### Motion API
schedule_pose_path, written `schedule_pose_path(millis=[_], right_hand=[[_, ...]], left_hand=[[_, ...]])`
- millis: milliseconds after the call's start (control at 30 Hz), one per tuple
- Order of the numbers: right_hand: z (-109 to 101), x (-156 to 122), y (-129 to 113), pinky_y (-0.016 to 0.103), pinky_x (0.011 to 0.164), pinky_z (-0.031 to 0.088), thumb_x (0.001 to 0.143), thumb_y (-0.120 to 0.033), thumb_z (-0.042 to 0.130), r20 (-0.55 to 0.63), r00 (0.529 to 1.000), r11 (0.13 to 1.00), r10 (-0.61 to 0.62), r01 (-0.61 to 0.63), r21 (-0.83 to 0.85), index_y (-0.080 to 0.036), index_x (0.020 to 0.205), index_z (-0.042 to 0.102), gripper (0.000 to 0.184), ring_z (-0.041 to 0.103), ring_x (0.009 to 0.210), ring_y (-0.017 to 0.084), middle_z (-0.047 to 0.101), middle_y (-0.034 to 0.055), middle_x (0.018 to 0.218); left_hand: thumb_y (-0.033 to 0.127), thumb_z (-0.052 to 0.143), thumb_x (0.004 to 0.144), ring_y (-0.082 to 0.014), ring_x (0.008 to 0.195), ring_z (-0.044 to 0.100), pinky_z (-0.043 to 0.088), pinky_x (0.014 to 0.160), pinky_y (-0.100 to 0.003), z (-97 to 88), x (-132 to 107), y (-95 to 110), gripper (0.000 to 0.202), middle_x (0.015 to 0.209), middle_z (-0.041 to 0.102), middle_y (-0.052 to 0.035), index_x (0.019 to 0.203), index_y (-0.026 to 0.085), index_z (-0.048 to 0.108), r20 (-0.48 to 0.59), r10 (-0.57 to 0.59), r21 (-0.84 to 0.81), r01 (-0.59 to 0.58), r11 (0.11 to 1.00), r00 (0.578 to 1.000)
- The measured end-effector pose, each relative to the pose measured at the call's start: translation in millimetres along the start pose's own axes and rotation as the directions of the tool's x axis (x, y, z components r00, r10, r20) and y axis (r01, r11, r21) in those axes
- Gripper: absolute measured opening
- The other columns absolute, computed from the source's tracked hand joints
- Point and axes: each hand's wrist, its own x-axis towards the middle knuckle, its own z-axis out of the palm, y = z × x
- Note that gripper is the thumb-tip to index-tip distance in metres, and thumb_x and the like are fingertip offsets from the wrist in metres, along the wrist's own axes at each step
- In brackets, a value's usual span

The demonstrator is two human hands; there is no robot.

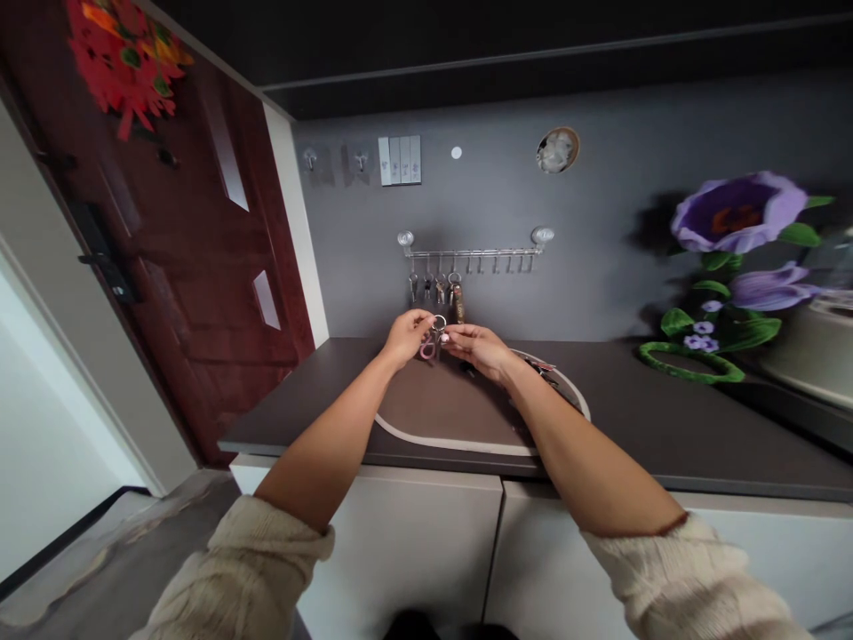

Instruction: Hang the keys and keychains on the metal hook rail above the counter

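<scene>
My left hand (406,336) and my right hand (478,348) meet above a dark oval tray with a white rim (459,443) on the counter. Both pinch a key ring (438,324) with a pink tag (427,348) hanging from it. The fingers of both hands are closed on it. Just behind, a metal hook rail (472,253) on the grey wall carries several keys (436,286) at its left end. More small items (541,368) lie in the tray to the right of my right hand.
A dark red door (200,222) with a red ornament (123,58) stands at the left. Purple fabric flowers (733,258) sit on the counter at the right. White cabinet doors (413,542) are below the dark countertop (666,427). A switch panel (399,160) is on the wall.
</scene>
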Motion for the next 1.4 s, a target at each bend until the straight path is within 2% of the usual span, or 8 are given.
schedule_pose_path(millis=[100, 267, 500, 700, 933, 1167, 1400], right_hand=[[0, 1, 0, 0.022, 0.067, 0.041, 0.068, -0.022, 0.059, -0.044, 0.996, 0.995, -0.081, 0.078, -0.06, -0.017, 0.082, 0.061, 0.015, 0.056, 0.067, 0.008, 0.063, 0.0024, 0.078], [-1, 5, 4, 0.021, 0.061, 0.037, 0.061, -0.033, 0.064, -0.051, 0.977, 0.97, -0.206, 0.197, -0.143, -0.016, 0.077, 0.061, 0.024, 0.053, 0.065, 0.008, 0.062, 0.0013, 0.075], [0, 8, 6, 0.021, 0.057, 0.033, 0.054, -0.037, 0.066, -0.11, 0.958, 0.953, -0.263, 0.241, -0.182, -0.014, 0.068, 0.057, 0.028, 0.047, 0.057, 0.007, 0.056, -0.0013, 0.064], [-2, 11, 7, 0.021, 0.058, 0.033, 0.058, -0.037, 0.063, -0.08, 0.933, 0.927, -0.35, 0.332, -0.175, -0.014, 0.065, 0.054, 0.026, 0.042, 0.054, 0.006, 0.05, -0.0036, 0.058], [-5, 15, 6, 0.022, 0.058, 0.035, 0.06, -0.039, 0.061, -0.062, 0.932, 0.927, -0.356, 0.344, -0.15, -0.015, 0.066, 0.053, 0.026, 0.042, 0.054, 0.006, 0.049, -0.0031, 0.059], [0, 7, -4, 0.023, 0.057, 0.04, 0.056, -0.036, 0.064, -0.161, 0.935, 0.947, -0.315, 0.321, 0.008, -0.016, 0.067, 0.049, 0.027, 0.046, 0.055, 0.007, 0.049, -0.0037, 0.061], [-5, 19, -28, 0.024, 0.054, 0.042, 0.065, -0.035, 0.056, -0.303, 0.891, 0.941, -0.339, 0.318, -0.118, -0.017, 0.066, 0.048, 0.02, 0.047, 0.05, 0.008, 0.05, -0.0031, 0.057]], left_hand=[[0.029, 0.049, 0.073, -0.0082, 0.059, 0.049, 0.04, 0.059, -0.022, 0.4, -1, 3, 0.018, 0.068, 0.058, -0.0015, 0.077, 0.013, 0.057, -0.011, 0.065, 0.07, -0.064, 0.995, 0.998], [0.026, 0.049, 0.073, -0.0102, 0.065, 0.052, 0.041, 0.063, -0.023, 3.0, -2, 8, 0.016, 0.073, 0.061, -0.003, 0.075, 0.014, 0.059, -0.041, 0.119, 0.159, -0.111, 0.981, 0.992], [0.029, 0.048, 0.073, -0.0116, 0.067, 0.054, 0.041, 0.064, -0.023, 7.9, -5, 12, 0.02, 0.074, 0.061, -0.0035, 0.077, 0.013, 0.059, -0.002, 0.154, 0.178, -0.151, 0.972, 0.988], [0.032, 0.048, 0.072, -0.012, 0.069, 0.054, 0.041, 0.066, -0.024, 10.8, -6, 10, 0.022, 0.076, 0.061, -0.0043, 0.078, 0.013, 0.059, -0.03, 0.15, 0.118, -0.145, 0.982, 0.988], [0.033, 0.048, 0.072, -0.0117, 0.066, 0.053, 0.041, 0.064, -0.024, 11.9, -4, 3, 0.023, 0.075, 0.06, -0.0042, 0.079, 0.014, 0.058, -0.067, 0.107, 0.053, -0.103, 0.993, 0.992], [0.032, 0.047, 0.072, -0.0113, 0.064, 0.052, 0.04, 0.064, -0.024, 11.4, -4, -6, 0.02, 0.07, 0.06, -0.0031, 0.073, 0.014, 0.058, -0.062, 0.121, 0.128, -0.113, 0.985, 0.991], [0.03, 0.046, 0.072, -0.011, 0.061, 0.051, 0.039, 0.061, -0.023, 17.1, -5, -12, 0.02, 0.066, 0.059, -0.0022, 0.072, 0.014, 0.058, -0.024, 0.099, 0.167, -0.093, 0.982, 0.995]])
